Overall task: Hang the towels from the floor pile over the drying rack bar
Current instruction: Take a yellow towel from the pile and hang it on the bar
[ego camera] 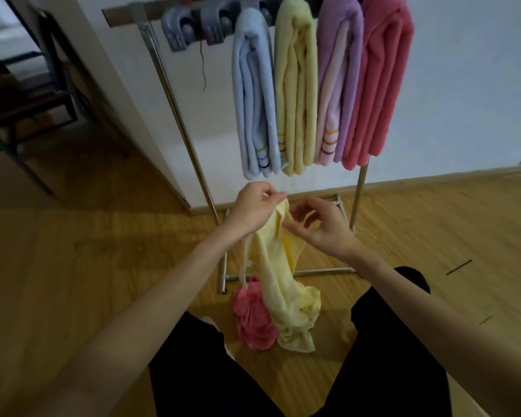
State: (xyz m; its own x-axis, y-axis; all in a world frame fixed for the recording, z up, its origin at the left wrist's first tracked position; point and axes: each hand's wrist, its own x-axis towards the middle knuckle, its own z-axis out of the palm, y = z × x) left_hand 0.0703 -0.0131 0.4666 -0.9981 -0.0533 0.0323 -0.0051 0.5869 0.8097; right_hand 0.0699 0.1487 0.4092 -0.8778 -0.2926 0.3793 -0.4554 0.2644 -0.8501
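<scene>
Both hands — left hand (250,209) and right hand (319,227) — pinch my yellow towel's (278,284) top edge, its length hanging straight down, the rack bar (124,16) above and ahead.

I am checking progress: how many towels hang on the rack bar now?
4, side by side on the bar: blue towel leftmost, then hung yellow towel, purple towel and red towel rightmost. The picture's top edge cuts the bar, so more could hide there.
</scene>
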